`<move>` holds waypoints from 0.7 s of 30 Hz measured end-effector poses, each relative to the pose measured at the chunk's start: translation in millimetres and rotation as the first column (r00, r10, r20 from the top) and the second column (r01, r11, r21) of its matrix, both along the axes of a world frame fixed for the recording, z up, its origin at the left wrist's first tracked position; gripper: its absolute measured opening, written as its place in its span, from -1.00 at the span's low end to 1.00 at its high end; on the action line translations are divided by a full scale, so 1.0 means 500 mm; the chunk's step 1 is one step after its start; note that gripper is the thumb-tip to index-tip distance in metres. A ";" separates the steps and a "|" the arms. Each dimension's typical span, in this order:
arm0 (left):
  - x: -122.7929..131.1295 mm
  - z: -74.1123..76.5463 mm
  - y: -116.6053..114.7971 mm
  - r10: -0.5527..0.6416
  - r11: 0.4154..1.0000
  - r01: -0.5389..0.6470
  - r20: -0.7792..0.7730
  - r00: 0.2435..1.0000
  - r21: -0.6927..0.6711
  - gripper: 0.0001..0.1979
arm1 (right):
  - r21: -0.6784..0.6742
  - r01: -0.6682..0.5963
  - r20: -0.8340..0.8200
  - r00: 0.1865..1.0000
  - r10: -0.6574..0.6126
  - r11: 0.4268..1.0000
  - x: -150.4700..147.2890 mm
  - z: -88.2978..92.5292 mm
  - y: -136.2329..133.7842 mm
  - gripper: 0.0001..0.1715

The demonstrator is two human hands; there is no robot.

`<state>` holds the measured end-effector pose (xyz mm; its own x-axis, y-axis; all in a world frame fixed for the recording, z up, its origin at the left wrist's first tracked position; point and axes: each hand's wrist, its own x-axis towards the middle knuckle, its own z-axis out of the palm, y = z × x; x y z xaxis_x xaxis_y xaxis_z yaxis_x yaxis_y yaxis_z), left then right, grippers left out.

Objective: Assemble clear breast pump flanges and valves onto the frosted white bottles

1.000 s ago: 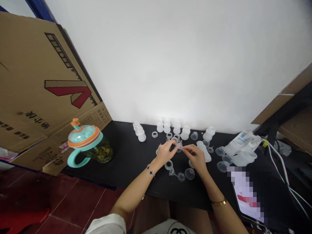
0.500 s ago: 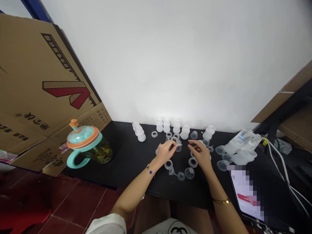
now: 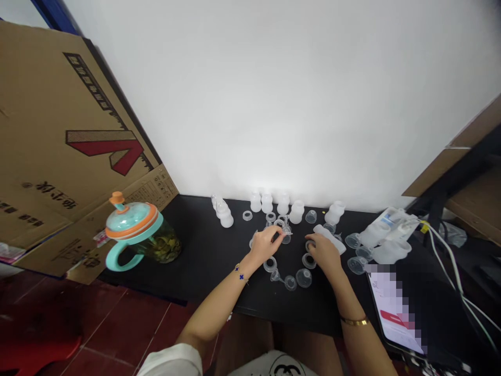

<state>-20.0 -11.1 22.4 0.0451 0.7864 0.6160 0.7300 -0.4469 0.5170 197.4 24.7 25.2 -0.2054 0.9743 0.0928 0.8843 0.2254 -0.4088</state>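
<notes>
Black-topped table runs along a white wall in this single head view. The left hand has its thumb and fingertips together on a small clear plastic piece, which sits just off the fingertips above the middle of the table. Its thin tip points right, its long axis lying roughly level toward the right hand. That hand is well apart from it, fingers curled down on or just over a clear ring; whether they grip the ring, I cannot tell. A second clear ring lies just below, and a frosted white bottle lies on its side just beyond the fingers, slanting toward the lower right.

More frosted bottles stand in a row near the wall, among clear cups. A turquoise-lidded mug with an orange band stands at the left, before a cardboard box marked with a red V; its printed characters are upside down and hard to read. A phone lies at the right, its screen pixelated. A black interlocked double-C mark shows on the person's white top.
</notes>
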 end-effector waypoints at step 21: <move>-0.002 -0.007 0.001 0.008 1.000 -0.008 -0.030 1.000 -0.001 -0.88 | 0.119 -0.143 -0.269 0.948 0.170 0.983 -0.018 -0.016 0.003 -0.62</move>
<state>-21.2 -10.5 19.1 0.0569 0.7874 0.6138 0.7487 -0.4403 0.4955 188.3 26.2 17.0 -0.3075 0.9154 0.2599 0.6897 0.4026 -0.6019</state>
